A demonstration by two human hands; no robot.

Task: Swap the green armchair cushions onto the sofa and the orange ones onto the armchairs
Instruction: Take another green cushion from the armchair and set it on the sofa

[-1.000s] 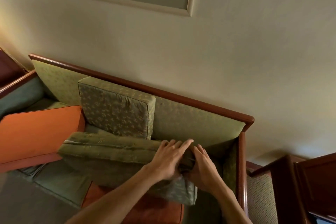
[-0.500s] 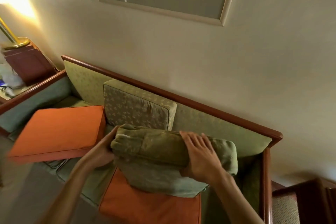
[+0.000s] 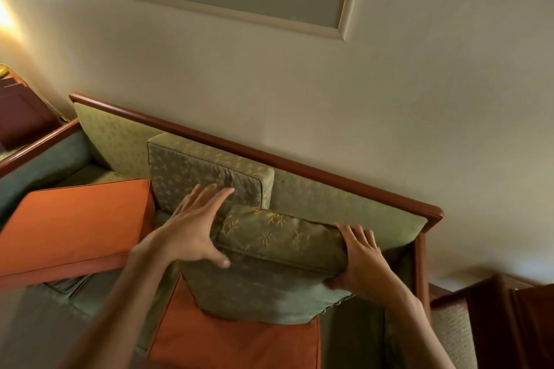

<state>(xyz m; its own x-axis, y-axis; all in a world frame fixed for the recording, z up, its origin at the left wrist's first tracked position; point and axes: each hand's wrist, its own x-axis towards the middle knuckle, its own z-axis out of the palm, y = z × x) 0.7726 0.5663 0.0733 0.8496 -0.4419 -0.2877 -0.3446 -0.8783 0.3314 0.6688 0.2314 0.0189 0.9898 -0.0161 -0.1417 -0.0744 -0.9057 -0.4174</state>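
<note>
Head view: both hands [image 3: 192, 231] flanking green cushion [image 3: 281, 246].

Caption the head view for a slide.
Both hands, left hand and right hand, set a green cushion on the sofa, above an orange cushion.

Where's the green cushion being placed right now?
Head view, right end of the sofa: green cushion between both hands, atop an orange cushion, beside an upright green cushion.
</note>
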